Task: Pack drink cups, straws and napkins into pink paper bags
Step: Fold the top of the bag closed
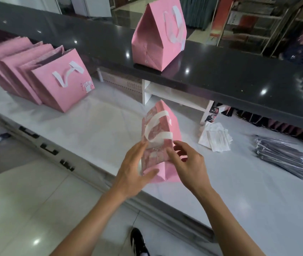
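- The left hand (134,170) and right hand (187,163) bracket the pink bag (161,133) with loose, spread fingers, neither gripping firmly.
- Standing near the bench's (100,130) front edge, it could tip off.

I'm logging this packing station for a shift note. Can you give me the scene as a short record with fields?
bag in hands: pink bag, top folded shut, at the counter edge
left hand: fingers straight, flat against the bag's side
right hand: fingers loosely curled at the bag's other side
finished bag: closed, on the dark upper counter
spare bags: row standing at far left
napkins: white stack, right of the held bag
straws: dark wrapped pile, far right
cups: none visible
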`<action>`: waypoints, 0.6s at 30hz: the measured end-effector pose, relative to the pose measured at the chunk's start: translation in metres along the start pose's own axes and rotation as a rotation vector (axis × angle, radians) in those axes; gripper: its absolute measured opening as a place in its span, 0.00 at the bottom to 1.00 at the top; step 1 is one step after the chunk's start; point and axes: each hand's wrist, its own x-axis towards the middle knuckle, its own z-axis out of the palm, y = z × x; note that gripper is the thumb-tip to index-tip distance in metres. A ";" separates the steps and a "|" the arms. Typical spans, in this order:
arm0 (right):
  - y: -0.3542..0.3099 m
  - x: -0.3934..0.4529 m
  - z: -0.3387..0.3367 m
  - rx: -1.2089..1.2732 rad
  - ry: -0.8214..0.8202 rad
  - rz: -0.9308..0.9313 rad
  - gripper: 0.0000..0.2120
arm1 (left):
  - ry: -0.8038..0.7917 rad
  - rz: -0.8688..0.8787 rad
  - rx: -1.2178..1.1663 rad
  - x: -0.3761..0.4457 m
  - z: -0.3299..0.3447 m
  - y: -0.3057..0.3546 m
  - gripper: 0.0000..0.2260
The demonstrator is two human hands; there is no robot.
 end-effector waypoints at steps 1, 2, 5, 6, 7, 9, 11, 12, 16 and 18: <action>0.002 -0.006 -0.004 0.015 -0.016 -0.013 0.18 | -0.004 -0.026 -0.009 -0.006 0.005 0.001 0.37; 0.006 -0.011 -0.008 0.032 -0.027 -0.018 0.20 | 0.009 -0.054 -0.019 -0.011 0.010 0.001 0.38; 0.029 -0.026 -0.017 0.043 -0.055 0.011 0.21 | 0.078 -0.135 -0.061 -0.016 0.022 0.009 0.39; 0.040 -0.029 -0.018 0.018 -0.070 0.033 0.23 | 0.095 -0.154 -0.093 -0.016 0.025 0.012 0.36; 0.051 -0.029 -0.017 -0.023 -0.084 0.053 0.26 | 0.114 -0.167 -0.116 -0.016 0.027 0.011 0.33; 0.070 -0.027 -0.012 -0.099 -0.115 0.075 0.32 | 0.103 -0.211 -0.132 -0.016 0.030 0.008 0.30; 0.079 -0.022 -0.005 -0.109 -0.146 0.082 0.34 | 0.062 -0.279 -0.116 -0.015 0.034 -0.001 0.28; 0.082 -0.019 -0.002 -0.091 -0.154 0.091 0.35 | 0.051 -0.304 -0.112 -0.015 0.036 -0.006 0.27; 0.081 -0.010 0.010 -0.063 -0.123 0.090 0.33 | 0.066 -0.303 -0.129 -0.012 0.035 -0.003 0.26; 0.075 -0.007 0.015 -0.063 -0.114 0.077 0.33 | 0.093 -0.298 -0.148 -0.009 0.029 -0.001 0.26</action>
